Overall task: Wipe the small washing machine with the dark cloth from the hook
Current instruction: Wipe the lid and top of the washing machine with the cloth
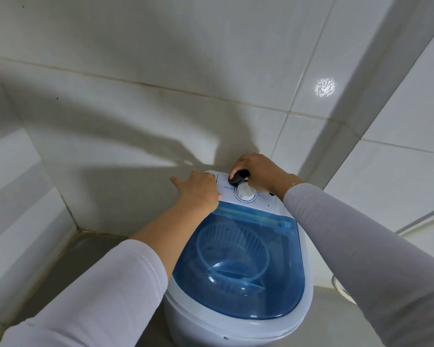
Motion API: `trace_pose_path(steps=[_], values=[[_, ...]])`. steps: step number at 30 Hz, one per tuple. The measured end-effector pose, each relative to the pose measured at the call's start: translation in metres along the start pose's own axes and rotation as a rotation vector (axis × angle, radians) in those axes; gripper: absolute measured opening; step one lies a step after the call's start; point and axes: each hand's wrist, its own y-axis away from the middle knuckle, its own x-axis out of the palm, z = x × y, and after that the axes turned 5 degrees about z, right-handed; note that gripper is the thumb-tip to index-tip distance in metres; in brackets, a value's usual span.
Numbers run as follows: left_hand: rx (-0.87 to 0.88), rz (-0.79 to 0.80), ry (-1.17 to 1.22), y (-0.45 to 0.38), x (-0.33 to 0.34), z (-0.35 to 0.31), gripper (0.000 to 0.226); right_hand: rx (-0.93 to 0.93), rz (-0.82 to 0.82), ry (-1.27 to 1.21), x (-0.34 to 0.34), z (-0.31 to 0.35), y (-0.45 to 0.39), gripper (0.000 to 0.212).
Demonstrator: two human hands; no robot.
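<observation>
right hand presses dark cloth on washing machine panel (back edge).

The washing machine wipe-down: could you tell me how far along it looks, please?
Done: the dark cloth is off its hook, bunched in the right hand. In hand: it rubs the white control panel behind the dial; the left hand steadies the washing machine. Left: apparently the blue lid and body.

Both arms wear long, close-fitting sleeves of thin, pale white-grey stretch fabric. The left sleeve is pushed back well short of the left hand, baring the forearm. The right sleeve ends at the wrist, just behind the right hand.
</observation>
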Motion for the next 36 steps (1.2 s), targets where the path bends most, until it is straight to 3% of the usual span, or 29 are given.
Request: trace_pose_path(steps=[19,29,36], values=[[-0.033,-0.031,0.005,0.004,0.000,-0.003,0.023,0.327,-0.068,0.003,0.012,-0.011,0.043,0.024],[-0.025,-0.019,0.019,0.004,0.001,-0.004,0.028,0.486,-0.064,-0.094,0.022,0.010,0.058,0.032],[-0.030,-0.031,0.026,0.001,0.004,-0.005,0.029,0.452,0.063,-0.067,0.021,0.027,0.064,0.030]])
